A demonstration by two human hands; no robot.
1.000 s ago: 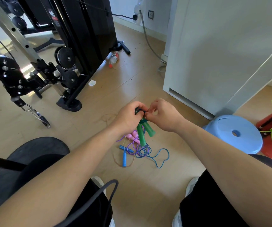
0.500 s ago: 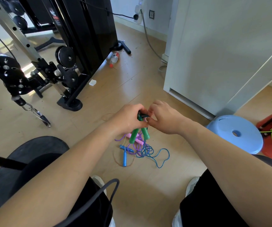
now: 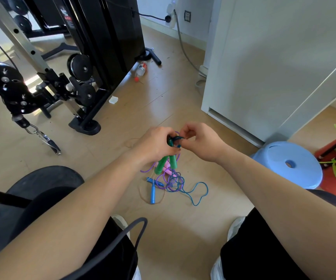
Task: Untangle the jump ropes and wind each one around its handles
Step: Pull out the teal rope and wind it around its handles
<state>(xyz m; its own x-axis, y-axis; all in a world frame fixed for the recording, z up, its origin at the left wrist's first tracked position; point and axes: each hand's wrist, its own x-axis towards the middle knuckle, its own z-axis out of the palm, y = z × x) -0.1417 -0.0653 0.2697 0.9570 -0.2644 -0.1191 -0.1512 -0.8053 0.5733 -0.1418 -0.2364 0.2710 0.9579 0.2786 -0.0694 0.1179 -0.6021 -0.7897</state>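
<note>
Left hand (image 3: 155, 146): fingers curled round the upper ends of the two green handles (image 3: 164, 166), holding them side by side above the floor (image 3: 183, 229).
Right hand (image 3: 201, 142): fingertips pinched on the dark green cord (image 3: 174, 140), which is bunched at the top of the handles; just beside the left hand.
Green handle axis: long axis runs near-vertical in the view; the free ends point down toward the pile and the cord ends point up between the hands.
Remaining ropes: lie on the floor directly below the hands. The pink handles (image 3: 168, 170) sit under the green ones, and the purple rope (image 3: 162, 181) is looped through the blue rope (image 3: 198, 191).
Blue handle (image 3: 153, 191): lies flat at the pile's left edge, long axis toward the person.
Open floor: bare boards lie between the pile and the person's knees.
Right boundary: blue stool (image 3: 290, 164), near the right forearm; white cabinet (image 3: 264, 67) behind it.
Left boundary: black round pad (image 3: 37, 188) beneath the left forearm; gym machine (image 3: 94, 47) well beyond.
</note>
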